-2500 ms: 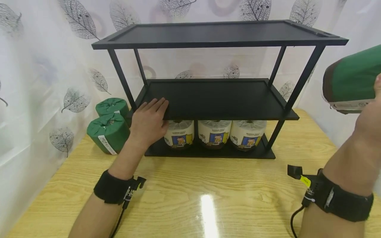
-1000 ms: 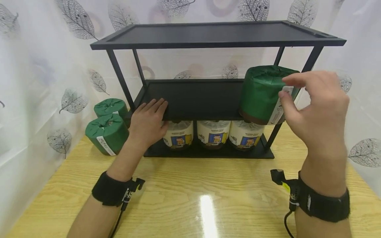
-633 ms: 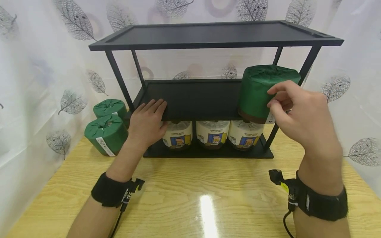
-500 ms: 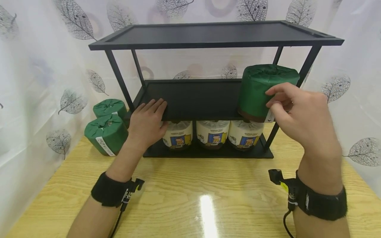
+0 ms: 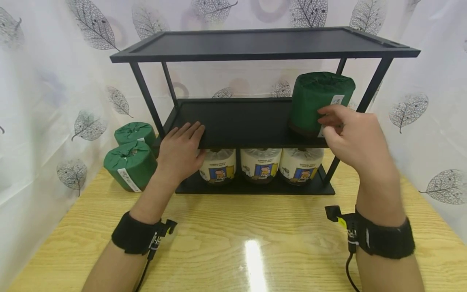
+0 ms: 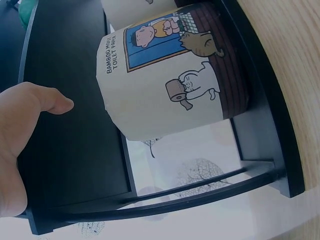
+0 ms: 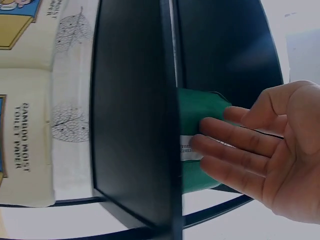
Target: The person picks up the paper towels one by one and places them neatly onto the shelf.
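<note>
A green-wrapped toilet roll (image 5: 315,97) with a white label stands upright at the right end of the black rack's middle shelf (image 5: 240,121). My right hand (image 5: 352,136) touches its front right side; in the right wrist view, nearly straight fingertips (image 7: 210,142) lie at the label. My left hand (image 5: 180,152) rests on the shelf's left front, fingers flat on top. In the left wrist view its thumb (image 6: 55,100) is below the shelf's edge. Beneath, several white toilet rolls (image 5: 262,166) with a cartoon print stand on the bottom shelf (image 5: 251,188); the left hand and arm cover that shelf's left end.
Two more green-wrapped rolls (image 5: 131,166) stand on the wooden table (image 5: 219,243) left of the rack. The rack's top shelf (image 5: 255,42) spans above both hands. A white leaf-print curtain (image 5: 54,101) hangs behind and at the sides.
My right hand has brought the green-wrapped roll in from the right onto the middle shelf, let go its hold, and moved it farther back and slightly left. The left hand stays in place.
</note>
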`<state>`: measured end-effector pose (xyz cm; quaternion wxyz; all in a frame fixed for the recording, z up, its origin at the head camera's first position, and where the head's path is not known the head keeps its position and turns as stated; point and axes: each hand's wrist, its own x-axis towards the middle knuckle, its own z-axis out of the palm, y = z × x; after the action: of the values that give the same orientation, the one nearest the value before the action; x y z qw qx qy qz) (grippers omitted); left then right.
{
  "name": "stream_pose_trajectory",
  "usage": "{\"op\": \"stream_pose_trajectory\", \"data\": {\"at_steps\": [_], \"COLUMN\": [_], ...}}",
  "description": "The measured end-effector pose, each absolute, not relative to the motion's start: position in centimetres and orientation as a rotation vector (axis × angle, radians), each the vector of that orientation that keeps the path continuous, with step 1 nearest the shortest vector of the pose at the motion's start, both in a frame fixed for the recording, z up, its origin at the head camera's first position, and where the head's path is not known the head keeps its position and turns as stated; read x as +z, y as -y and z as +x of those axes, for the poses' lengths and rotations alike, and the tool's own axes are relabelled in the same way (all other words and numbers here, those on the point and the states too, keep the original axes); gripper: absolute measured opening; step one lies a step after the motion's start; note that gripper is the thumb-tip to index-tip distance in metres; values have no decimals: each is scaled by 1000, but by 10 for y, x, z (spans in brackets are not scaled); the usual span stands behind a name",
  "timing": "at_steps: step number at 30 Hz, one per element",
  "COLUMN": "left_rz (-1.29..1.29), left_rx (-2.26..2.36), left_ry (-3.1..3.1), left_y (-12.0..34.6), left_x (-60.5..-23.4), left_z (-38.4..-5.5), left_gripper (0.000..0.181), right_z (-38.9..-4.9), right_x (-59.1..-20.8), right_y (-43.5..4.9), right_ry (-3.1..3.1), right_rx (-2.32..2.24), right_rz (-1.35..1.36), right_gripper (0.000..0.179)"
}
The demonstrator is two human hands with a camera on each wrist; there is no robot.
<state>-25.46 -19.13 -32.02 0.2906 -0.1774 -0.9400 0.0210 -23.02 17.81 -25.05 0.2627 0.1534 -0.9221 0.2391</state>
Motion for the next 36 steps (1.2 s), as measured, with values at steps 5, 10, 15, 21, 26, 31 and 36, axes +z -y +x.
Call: {"op": "stream_pose_trajectory", "data": {"at_steps": [5,10,15,21,26,31,36], "left_rz": [-465,-465,-482,-526,-509,-471,-465], "left_rx": [65,88,108,97,63,59,53], "left_ry": [2521,2578,2614,2588,2500,2492,2509], "left_y": [190,187,182,179,182,188,190], "left_x": [-319,-323,-335,-341,-325,-314,-318], "left_z": [-254,-252,-248,-247,-253,-255,-254], "left_gripper": [57,57,57,55,55,56,54], "right_z": [-241,-261,-291,-304,-305,-309,-310], "right_x": [-256,-269,-291,-311,-291,-281,-288], "right_y": [-175,-165,-169,-182,-184,-180,-175], "right_ry": [2370,1860,1756,1847,1872,1899,1962], "right_rx": [760,906,987,1146,1192,1138,1017], "right_rz": [363,269,138,144,261,338,368], "right_gripper": [32,23,30,51,48,50,52]}}
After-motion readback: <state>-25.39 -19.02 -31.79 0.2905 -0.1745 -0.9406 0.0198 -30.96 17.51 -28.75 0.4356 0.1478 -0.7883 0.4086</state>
